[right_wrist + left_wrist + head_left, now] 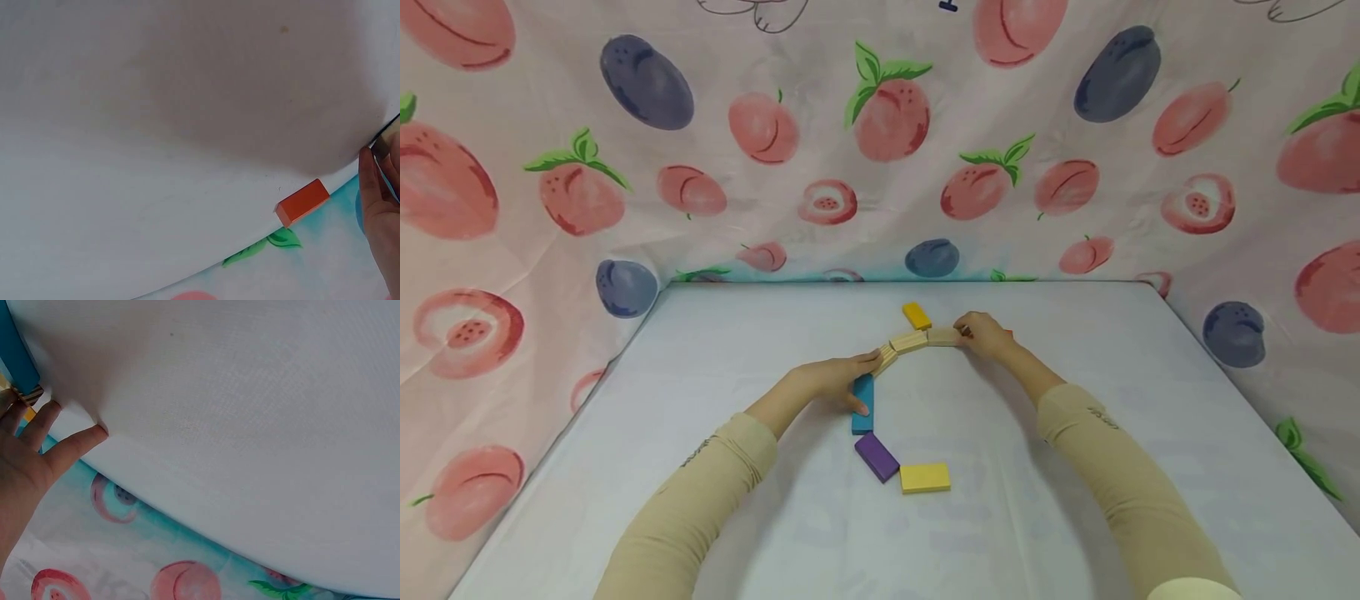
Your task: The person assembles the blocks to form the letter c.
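Observation:
My left hand (pixel 835 379) rests over the blue block (pixel 863 421), its fingertips reaching the nearest natural wooden block (pixel 887 360) and its thumb lying on the blue one. In the left wrist view this hand (pixel 28 450) has its fingers spread and fairly straight, beside the blue block's (pixel 17 353) end. With fingertips and thumb, my right hand (pixel 988 336) pinches the right end of another wooden block (pixel 943 337). A middle wooden block (pixel 908 342) links these two in a curve. The right wrist view shows the right hand (pixel 381 200) at its edge, partly cut off.
Below the blue block, a purple block (pixel 877 457) and a yellow block (pixel 925 478) continue the curve on the white table (pixel 737 517). A yellow-orange block (pixel 917 316) lies behind the wooden ones. An orange-red block (pixel 302 202) lies beyond the right hand, near the fruit-patterned cloth (pixel 820 108).

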`<state>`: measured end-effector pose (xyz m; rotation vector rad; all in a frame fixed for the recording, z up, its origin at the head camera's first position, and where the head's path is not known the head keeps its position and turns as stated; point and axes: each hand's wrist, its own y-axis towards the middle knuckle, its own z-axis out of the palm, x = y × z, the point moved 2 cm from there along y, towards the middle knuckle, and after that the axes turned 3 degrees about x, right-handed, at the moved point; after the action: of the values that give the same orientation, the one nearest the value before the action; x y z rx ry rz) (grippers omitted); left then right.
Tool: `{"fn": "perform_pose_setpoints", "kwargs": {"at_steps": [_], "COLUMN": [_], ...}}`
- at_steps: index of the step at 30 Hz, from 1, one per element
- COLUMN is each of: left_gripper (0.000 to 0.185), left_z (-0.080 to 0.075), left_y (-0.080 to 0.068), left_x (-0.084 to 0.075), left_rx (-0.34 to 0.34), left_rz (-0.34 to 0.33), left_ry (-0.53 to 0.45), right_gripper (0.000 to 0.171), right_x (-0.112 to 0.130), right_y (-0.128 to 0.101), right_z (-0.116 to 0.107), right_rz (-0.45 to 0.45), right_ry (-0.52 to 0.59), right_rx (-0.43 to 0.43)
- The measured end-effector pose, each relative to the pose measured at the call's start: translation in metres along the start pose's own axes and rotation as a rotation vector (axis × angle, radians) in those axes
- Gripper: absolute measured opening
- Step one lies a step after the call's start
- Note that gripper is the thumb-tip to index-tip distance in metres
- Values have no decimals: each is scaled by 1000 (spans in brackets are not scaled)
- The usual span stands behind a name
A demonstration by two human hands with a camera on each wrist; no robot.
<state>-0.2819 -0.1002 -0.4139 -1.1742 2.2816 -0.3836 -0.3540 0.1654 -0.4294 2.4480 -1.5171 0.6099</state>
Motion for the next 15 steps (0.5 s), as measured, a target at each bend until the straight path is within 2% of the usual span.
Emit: {"fn": "perform_pose_setpoints", "kwargs": {"at_steps": [10,13,15], "left_gripper": [92,92,92], "left_z": [1,2,1], "left_y": [2,2,1], "left_x": [1,1,1], "left_rx": [1,0,-3], "left_rz": [8,11,11], "left_ry": [-10,-7,-4], "right_gripper": [29,29,34], "right_x": [1,1,-44], "right_y": [2,3,29], "right_z": [-1,-2,18], "right_rz": [-12,9,-45], "right_ry": [-24,-16,22], "right_rx": [-4,17,0]}}
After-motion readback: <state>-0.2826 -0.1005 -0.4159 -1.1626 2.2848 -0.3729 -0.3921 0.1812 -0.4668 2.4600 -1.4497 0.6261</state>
